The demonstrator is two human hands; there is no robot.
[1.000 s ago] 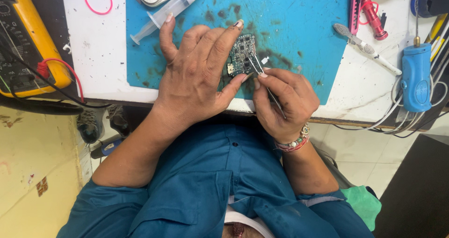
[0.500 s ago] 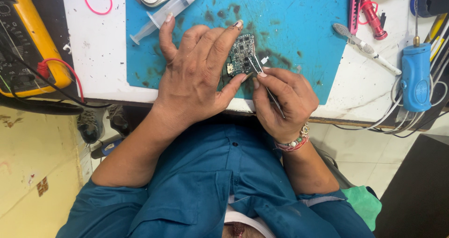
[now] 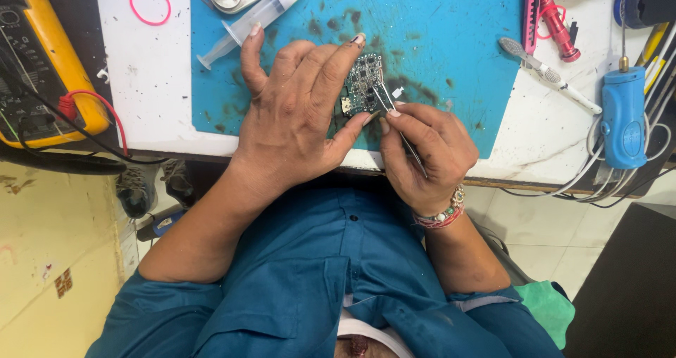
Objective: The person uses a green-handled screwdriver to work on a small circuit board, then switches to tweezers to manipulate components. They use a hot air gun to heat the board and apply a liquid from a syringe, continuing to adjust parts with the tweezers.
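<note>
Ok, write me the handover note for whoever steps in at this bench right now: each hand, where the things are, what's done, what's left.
Left hand: laid flat over the small green circuit board, fingers spread, pinning it on the blue mat.
Right hand: pinches metal tweezers, tips on the board's right edge.
Around: syringe at the mat's top left, blue-handled tool on the right, yellow multimeter far left, pink band on the white table.
Done: board held and tweezers on it; the frame shows no more.
Left: the tweezer work on the board looks unfinished.
</note>
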